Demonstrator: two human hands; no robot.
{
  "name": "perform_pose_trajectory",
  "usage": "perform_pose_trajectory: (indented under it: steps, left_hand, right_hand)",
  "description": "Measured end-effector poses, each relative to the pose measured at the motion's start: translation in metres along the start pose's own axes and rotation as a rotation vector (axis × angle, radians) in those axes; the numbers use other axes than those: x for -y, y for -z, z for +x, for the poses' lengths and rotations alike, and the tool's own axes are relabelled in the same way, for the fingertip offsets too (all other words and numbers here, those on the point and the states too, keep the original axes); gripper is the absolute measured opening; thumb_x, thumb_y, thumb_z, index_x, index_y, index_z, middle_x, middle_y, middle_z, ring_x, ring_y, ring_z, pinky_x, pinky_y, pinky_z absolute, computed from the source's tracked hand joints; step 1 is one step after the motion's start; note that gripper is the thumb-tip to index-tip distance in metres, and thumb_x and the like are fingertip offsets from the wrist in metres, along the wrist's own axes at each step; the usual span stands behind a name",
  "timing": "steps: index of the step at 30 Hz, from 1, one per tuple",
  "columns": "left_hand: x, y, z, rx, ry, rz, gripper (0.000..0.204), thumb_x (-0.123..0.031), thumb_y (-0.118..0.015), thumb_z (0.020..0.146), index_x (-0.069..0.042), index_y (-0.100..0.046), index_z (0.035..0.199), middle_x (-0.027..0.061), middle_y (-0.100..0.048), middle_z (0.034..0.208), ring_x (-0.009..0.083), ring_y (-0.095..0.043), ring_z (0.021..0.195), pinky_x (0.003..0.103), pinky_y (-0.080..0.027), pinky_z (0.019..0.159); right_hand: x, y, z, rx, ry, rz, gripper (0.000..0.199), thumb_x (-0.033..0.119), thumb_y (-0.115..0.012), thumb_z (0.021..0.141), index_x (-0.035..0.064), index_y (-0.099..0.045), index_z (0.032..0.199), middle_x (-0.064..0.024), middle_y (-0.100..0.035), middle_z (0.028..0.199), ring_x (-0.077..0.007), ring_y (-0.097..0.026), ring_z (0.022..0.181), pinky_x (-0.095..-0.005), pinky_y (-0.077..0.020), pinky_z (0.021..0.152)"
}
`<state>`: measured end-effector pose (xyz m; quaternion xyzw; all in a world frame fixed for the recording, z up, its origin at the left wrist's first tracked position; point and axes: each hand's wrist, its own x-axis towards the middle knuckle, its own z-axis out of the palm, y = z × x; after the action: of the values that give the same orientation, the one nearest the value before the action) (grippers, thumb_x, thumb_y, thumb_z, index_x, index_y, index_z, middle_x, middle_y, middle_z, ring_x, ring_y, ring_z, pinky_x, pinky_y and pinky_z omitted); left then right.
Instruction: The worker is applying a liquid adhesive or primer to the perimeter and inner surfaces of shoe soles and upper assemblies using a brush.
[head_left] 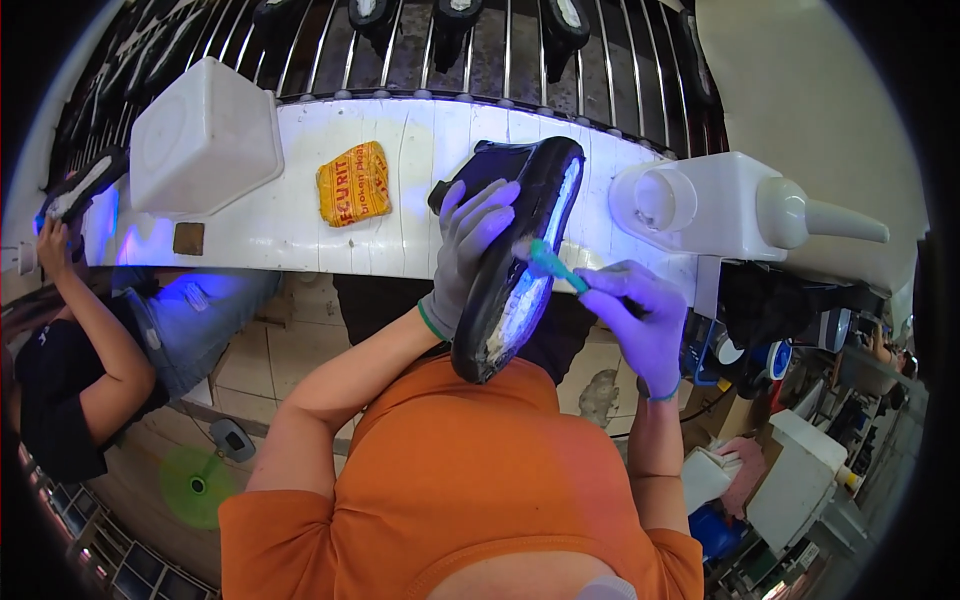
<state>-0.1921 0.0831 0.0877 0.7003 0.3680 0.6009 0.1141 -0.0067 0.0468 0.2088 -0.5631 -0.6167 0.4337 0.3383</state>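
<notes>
A black shoe upper (497,285), apparently stretched over a last, is tilted across the bench's near edge toward my body. Its pale underside (522,305) faces up and to the right, glowing blue-white under the light. My left hand (466,250), in a grey glove with a green cuff, grips its left side, thumb and fingers spread over the black surface. In a matching glove that looks purple in the light, my right hand (645,315) pinches a small brush (553,264) with a teal handle. The brush's bristles touch the shoe near the edge of the pale area.
A white bench (420,240) holds a white tub (195,145), a yellow wrapped packet (354,184), a brown block (188,238) and a white plastic container (720,205) with a round cup. Beyond runs a roller conveyor (510,60) carrying black shoes. At left, a co-worker (100,370) handles another shoe.
</notes>
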Motion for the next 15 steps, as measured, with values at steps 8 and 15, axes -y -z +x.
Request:
perform_pose_trajectory:
  steps: [8, 15]
  left_hand:
    - [-0.001, 0.007, 0.017, 0.036, 0.017, -0.012, 0.049, -0.02, -0.064, 0.086, -0.006, -0.041, 0.128, 0.0152, -0.054, 0.129, 0.0299, -0.052, 0.12, 0.046, -0.032, 0.105]
    - [-0.01, 0.02, 0.042, 0.161, -0.031, 0.062, 0.058, -0.018, -0.07, 0.079, -0.004, -0.045, 0.129, 0.0106, -0.057, 0.127, 0.0244, -0.058, 0.111, 0.041, -0.038, 0.098]
  right_hand:
    - [0.02, -0.004, -0.014, 0.068, 0.157, -0.129, 0.028, 0.003, -0.077, 0.073, 0.0045, -0.073, 0.101, -0.0071, -0.067, 0.081, -0.0101, -0.059, 0.061, -0.0223, -0.0422, 0.054]
    - [0.03, 0.0, -0.016, 0.054, 0.381, -0.236, 0.031, 0.007, -0.079, 0.068, 0.0081, -0.073, 0.098, -0.0082, -0.068, 0.08, -0.0194, -0.062, 0.061, -0.027, -0.0479, 0.054]
